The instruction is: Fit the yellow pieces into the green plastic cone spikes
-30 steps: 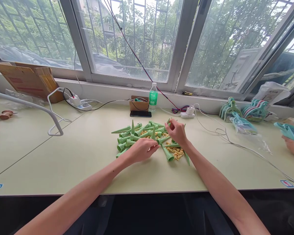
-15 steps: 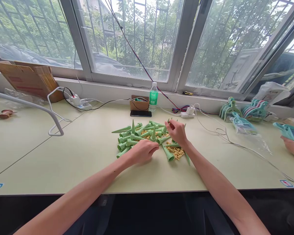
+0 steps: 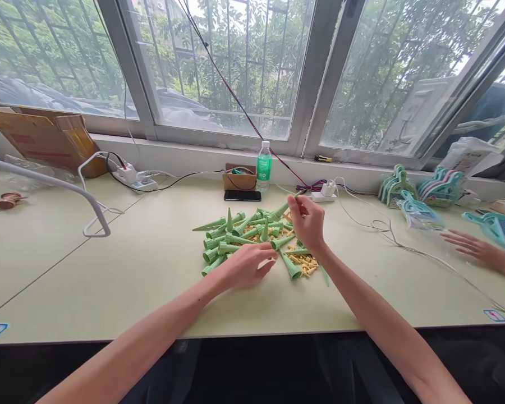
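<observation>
A heap of green plastic spikes (image 3: 225,238), hollow and ribbed at the wide end, lies in front of me, with small yellow pegs (image 3: 305,262) among and beside them. My right hand (image 3: 308,223) pinches the narrow end of one green spike (image 3: 280,211); its wide end points down and left over the heap. At the heap's front edge is my left hand (image 3: 250,265), thumb and fingers apart, nothing visible between them. Its fingertips are close to a spike with its round opening facing me (image 3: 281,242); whether they touch it, I cannot tell.
Behind the heap are a phone (image 3: 242,195), a small cardboard box (image 3: 239,179) and a water bottle (image 3: 264,166). Cables and a power strip (image 3: 323,195) run along the wall. A co-worker's hand (image 3: 475,249) is at right, near turquoise hangers (image 3: 494,227). A grey metal tube (image 3: 67,182) crosses the left.
My right hand has lifted slightly, tilting a spike that it pinches. My left fingers have parted from a pinch. The co-worker's hand has moved left and opened flat.
</observation>
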### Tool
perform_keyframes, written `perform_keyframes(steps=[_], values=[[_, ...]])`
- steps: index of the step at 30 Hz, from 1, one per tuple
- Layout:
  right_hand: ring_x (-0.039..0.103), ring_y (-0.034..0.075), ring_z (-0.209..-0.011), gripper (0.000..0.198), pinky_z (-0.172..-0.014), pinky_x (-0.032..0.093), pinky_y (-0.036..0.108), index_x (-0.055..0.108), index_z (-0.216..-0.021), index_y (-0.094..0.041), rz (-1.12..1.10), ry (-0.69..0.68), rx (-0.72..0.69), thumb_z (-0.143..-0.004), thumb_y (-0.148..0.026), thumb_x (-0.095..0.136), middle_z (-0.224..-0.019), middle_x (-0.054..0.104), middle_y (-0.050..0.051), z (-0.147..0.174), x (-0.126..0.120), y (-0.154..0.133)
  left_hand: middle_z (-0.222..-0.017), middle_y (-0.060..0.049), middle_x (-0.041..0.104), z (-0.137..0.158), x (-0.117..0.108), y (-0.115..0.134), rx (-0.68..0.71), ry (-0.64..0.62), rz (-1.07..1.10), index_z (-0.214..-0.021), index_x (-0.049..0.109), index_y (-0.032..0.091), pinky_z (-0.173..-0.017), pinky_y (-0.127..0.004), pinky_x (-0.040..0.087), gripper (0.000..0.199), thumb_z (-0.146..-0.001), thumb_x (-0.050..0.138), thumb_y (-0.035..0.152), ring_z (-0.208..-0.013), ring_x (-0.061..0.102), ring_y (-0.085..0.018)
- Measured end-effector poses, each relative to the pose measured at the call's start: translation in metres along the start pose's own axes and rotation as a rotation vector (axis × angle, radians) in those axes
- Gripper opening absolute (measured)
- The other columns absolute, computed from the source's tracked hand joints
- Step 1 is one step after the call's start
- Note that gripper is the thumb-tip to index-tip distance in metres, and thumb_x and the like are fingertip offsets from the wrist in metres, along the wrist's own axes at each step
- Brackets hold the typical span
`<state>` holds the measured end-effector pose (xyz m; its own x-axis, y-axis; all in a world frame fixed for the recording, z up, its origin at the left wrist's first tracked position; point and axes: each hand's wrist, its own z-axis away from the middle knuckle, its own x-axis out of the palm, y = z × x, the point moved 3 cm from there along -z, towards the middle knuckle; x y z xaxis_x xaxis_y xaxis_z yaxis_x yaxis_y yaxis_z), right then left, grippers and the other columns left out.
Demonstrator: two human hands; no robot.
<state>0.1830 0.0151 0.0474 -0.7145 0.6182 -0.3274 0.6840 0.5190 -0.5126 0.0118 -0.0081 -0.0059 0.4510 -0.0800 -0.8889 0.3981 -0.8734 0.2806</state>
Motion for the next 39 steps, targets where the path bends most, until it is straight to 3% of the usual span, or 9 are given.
perform_keyframes(steps=[4, 14, 24, 39], values=[[0.037, 0.011, -0.053, 0.042, -0.056, 0.033, 0.025, 0.045, -0.065, -0.019, -0.02, -0.066, -0.062, -0.097, -0.046, 0.044, -0.059, 0.046, -0.002, -0.007, 0.006, -0.014, -0.079, -0.004, 0.063, 0.0, 0.002, 0.002, 0.013, 0.029, 0.014, -0.087, 0.066, 0.019, -0.06, -0.025, 0.04, 0.021, -0.09, 0.046, 0.019, -0.063, 0.058, -0.013], [0.04, 0.011, -0.054, 0.041, -0.058, 0.032, 0.026, 0.051, -0.063, -0.019, 0.033, -0.336, -0.187, -0.096, -0.043, 0.047, -0.059, 0.051, -0.001, -0.01, 0.03, -0.006, -0.072, -0.002, 0.063, 0.0, 0.004, 0.004, 0.042, 0.051, 0.001, -0.082, 0.064, 0.019, -0.056, -0.026, 0.035, 0.019, -0.087, 0.046, 0.014, -0.059, 0.055, -0.013], [0.04, 0.011, -0.053, 0.028, -0.057, 0.033, 0.025, 0.051, -0.07, -0.019, 0.06, -0.299, -0.149, -0.09, -0.037, 0.057, -0.065, 0.053, -0.002, 0.004, 0.027, 0.005, -0.063, -0.001, 0.057, 0.004, 0.013, 0.016, 0.088, 0.032, -0.045, -0.072, 0.058, 0.019, -0.049, -0.029, 0.026, 0.015, -0.082, 0.049, 0.011, -0.052, 0.048, -0.012], [0.046, 0.012, -0.062, 0.021, -0.063, 0.038, 0.025, 0.058, -0.086, -0.018, 0.087, -0.304, -0.285, -0.096, -0.035, 0.051, -0.078, 0.056, 0.003, 0.016, 0.028, 0.007, -0.063, 0.001, 0.056, 0.007, 0.02, 0.031, 0.142, -0.004, -0.033, -0.07, 0.054, 0.018, -0.05, -0.027, 0.029, 0.019, -0.086, 0.046, 0.015, -0.051, 0.046, -0.01]])
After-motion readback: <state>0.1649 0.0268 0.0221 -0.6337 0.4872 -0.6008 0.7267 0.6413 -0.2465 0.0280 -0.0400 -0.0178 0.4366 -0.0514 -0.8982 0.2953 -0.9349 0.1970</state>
